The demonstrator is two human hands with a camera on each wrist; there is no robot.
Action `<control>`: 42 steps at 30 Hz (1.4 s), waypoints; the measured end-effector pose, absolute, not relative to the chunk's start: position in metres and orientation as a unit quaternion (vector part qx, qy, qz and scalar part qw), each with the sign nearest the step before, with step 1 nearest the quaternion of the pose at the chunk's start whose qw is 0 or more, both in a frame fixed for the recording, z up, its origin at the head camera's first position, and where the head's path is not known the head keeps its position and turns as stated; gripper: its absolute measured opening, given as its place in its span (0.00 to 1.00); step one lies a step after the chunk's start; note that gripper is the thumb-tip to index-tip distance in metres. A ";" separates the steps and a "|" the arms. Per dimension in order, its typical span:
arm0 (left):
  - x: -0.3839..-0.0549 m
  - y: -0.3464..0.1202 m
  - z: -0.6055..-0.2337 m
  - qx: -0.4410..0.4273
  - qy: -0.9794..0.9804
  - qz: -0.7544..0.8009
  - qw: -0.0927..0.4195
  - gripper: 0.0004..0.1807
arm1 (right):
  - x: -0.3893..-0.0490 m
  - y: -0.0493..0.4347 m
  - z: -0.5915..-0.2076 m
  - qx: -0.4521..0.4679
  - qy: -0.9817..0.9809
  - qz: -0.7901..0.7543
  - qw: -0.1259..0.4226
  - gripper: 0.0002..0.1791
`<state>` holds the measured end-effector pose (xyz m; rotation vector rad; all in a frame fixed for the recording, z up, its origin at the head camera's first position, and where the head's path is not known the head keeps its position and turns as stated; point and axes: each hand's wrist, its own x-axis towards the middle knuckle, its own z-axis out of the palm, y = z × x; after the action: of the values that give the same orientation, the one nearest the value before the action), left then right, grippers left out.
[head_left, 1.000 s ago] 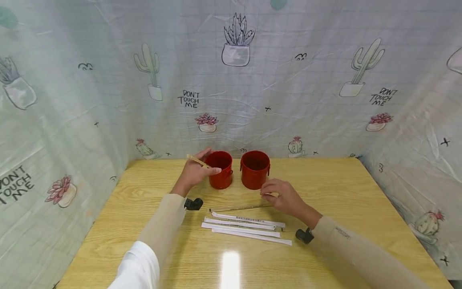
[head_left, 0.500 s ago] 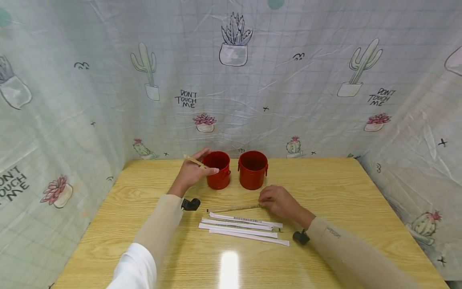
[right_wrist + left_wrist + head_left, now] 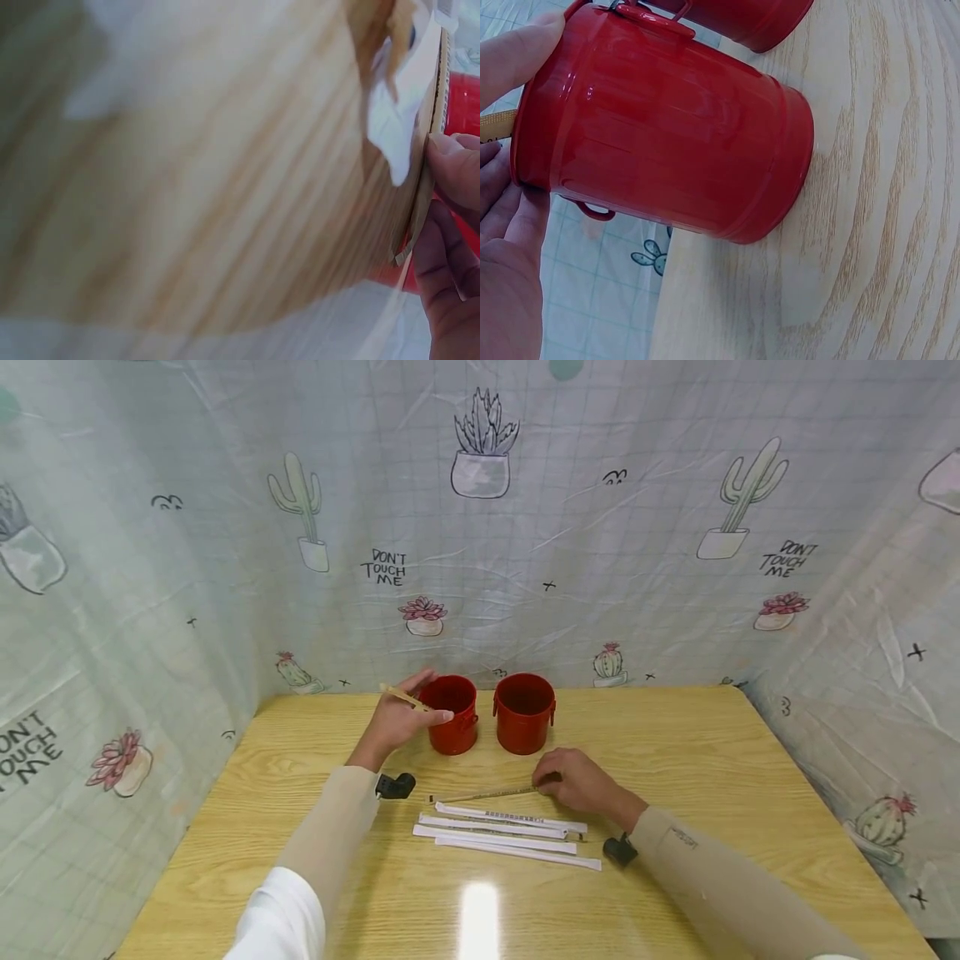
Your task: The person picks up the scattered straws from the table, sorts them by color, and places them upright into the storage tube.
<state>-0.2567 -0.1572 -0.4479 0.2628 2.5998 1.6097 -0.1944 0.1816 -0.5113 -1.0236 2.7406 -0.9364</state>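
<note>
1. Holding left red bucket (image 3: 457, 739) by its rim with left grip (image 3: 401, 724); one tan packet (image 3: 401, 696) across rim, between thumb and fingers.
2. Pinching another tan packet (image 3: 487, 795) near its right end with right grip (image 3: 579, 781), in front of right red bucket (image 3: 522, 733).
3. Looks early: four white packets (image 3: 495, 839) still on bench (image 3: 675, 735). Can't tell bucket contents.

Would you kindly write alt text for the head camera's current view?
A person's left hand holds the left red bucket, which stands beside a second red bucket on a wooden table, while the right hand pinches a thin tan strip in front. Several white strips lie nearer the viewer.
</note>
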 end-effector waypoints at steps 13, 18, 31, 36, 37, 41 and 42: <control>-0.257 -0.158 -0.448 0.081 0.848 0.522 0.039 0.48 | -0.191 0.179 -0.511 -0.380 0.908 -0.171 0.046 0.10; -0.258 -0.159 -0.450 0.077 0.846 0.525 0.042 0.48 | -0.187 0.180 -0.509 -0.391 0.911 -0.129 0.034 0.11; -0.257 -0.158 -0.446 0.075 0.850 0.519 0.040 0.48 | -0.188 0.178 -0.474 -0.388 0.910 -0.138 -0.039 0.10; -0.258 -0.158 -0.446 0.072 0.849 0.521 0.040 0.48 | -0.189 0.174 -0.464 -0.415 0.889 -0.164 -0.102 0.09; -0.259 -0.158 -0.446 0.073 0.850 0.521 0.041 0.48 | -0.189 0.173 -0.463 -0.418 0.885 -0.171 -0.110 0.09; -0.258 -0.158 -0.447 0.077 0.850 0.519 0.043 0.49 | -0.189 0.167 -0.456 -0.427 0.872 -0.192 -0.142 0.08; -0.257 -0.158 -0.447 0.078 0.851 0.517 0.044 0.49 | -0.189 0.166 -0.455 -0.428 0.869 -0.199 -0.149 0.08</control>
<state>-0.2574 -0.1580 -0.4467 0.2397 2.6018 1.5820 -0.1891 0.1660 -0.4546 -1.4906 3.0229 -0.6930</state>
